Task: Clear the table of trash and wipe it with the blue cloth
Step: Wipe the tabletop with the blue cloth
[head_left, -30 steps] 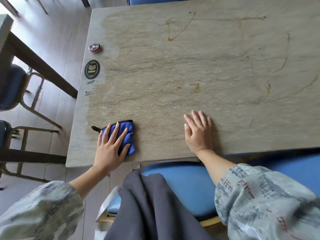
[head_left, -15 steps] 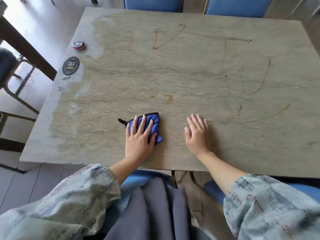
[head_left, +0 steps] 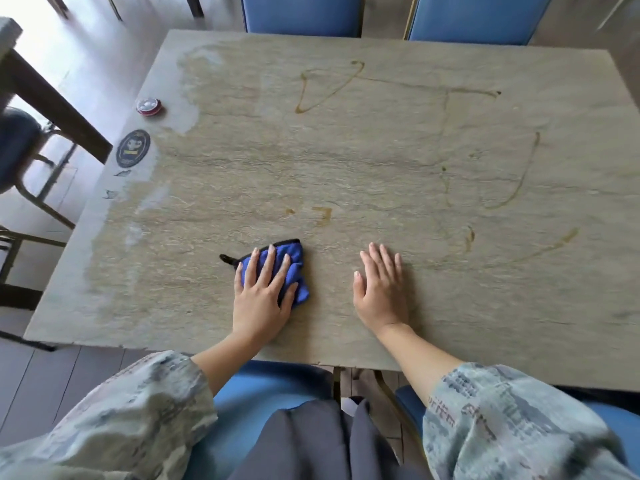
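Observation:
The blue cloth point(head_left: 294, 268), crumpled and edged in black, lies on the stone-patterned table point(head_left: 381, 161) near its front edge. My left hand point(head_left: 261, 296) presses flat on the cloth with straight, spread fingers. My right hand point(head_left: 379, 289) rests flat on the bare tabletop to the right of the cloth, apart from it. Brown streaks of liquid point(head_left: 325, 88) run across the far and right parts of the table. A damp band shows along the left side.
A small red and white round button point(head_left: 149, 106) and a dark round sticker point(head_left: 133, 148) sit at the table's left edge. Two blue chairs point(head_left: 301, 13) stand at the far side. Another table and chairs point(head_left: 20, 147) stand on the left.
My left hand slid the blue cloth rightward along the front of the table, away from the left edge and nearer my right hand. The right hand stayed flat in place.

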`<control>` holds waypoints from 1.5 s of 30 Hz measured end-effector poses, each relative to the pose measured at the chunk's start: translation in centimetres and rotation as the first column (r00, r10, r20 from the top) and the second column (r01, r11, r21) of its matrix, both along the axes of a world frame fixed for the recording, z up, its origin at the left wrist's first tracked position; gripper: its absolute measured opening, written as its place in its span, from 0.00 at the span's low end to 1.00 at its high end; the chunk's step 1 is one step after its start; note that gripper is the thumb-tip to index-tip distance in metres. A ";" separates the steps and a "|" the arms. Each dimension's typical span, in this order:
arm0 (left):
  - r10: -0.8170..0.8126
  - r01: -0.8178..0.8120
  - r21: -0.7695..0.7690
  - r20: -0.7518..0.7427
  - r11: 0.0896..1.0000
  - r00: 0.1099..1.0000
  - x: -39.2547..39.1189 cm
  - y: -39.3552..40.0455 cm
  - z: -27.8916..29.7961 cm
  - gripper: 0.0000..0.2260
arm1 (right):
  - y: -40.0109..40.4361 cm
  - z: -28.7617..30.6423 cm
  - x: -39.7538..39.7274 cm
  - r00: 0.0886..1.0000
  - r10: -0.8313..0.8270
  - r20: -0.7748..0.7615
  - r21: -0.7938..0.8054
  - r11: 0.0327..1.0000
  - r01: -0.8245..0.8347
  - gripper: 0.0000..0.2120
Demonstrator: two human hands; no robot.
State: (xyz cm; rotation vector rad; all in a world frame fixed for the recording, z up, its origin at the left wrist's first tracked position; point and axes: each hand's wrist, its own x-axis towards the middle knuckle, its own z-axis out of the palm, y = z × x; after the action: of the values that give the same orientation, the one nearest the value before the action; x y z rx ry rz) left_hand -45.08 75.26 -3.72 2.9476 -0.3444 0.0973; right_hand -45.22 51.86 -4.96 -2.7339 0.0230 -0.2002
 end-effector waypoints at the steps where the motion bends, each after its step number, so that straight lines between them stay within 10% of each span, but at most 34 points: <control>1: -0.123 0.123 0.013 0.013 0.992 0.992 0.2 0.5 -0.1 0.22 | 0.0 0.0 0.0 1.000 -0.001 -0.001 -0.012 1.000 0.001 0.22; 6: -0.490 0.492 -0.015 0.049 0.871 0.870 3.8 3.7 -0.5 0.21 | -0.1 0.1 -0.2 1.000 0.001 0.001 -0.075 0.997 -0.001 0.22; 11: -0.062 0.063 -0.051 0.005 0.997 0.998 6.5 3.1 0.1 0.22 | 0.0 0.5 2.2 0.999 0.025 0.024 -0.119 0.993 -0.022 0.25; 17: 0.307 -0.311 -0.020 -0.103 0.950 0.946 10.5 -1.9 0.3 0.26 | -0.1 0.8 10.4 0.994 -0.035 -0.099 -0.072 0.997 0.028 0.28; 26: -0.227 0.228 -0.036 0.024 0.973 0.974 13.7 -5.0 -0.7 0.23 | -4.9 0.9 18.5 0.980 0.156 -0.127 -0.097 0.981 -0.169 0.24; 35: 0.183 -0.185 -0.067 -0.037 0.980 0.982 19.1 -6.1 -0.3 0.22 | -5.2 -0.6 18.0 0.988 0.109 0.106 0.060 0.991 -0.116 0.19; 42: -0.420 0.423 -0.023 0.080 0.906 0.904 22.9 -4.0 -1.0 0.20 | -5.3 -0.8 18.1 0.987 0.099 0.125 0.076 0.991 -0.109 0.19; 45: -0.324 0.327 -0.022 0.082 0.945 0.942 26.9 -2.4 -1.0 0.21 | -5.3 -0.7 18.0 0.986 0.102 0.133 0.076 0.991 -0.113 0.19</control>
State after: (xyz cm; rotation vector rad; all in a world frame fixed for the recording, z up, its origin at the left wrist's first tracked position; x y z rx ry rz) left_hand -18.16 72.84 -4.72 2.8113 -0.8261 0.1718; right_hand -27.20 46.52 -5.70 -2.6252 -0.1487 -0.3369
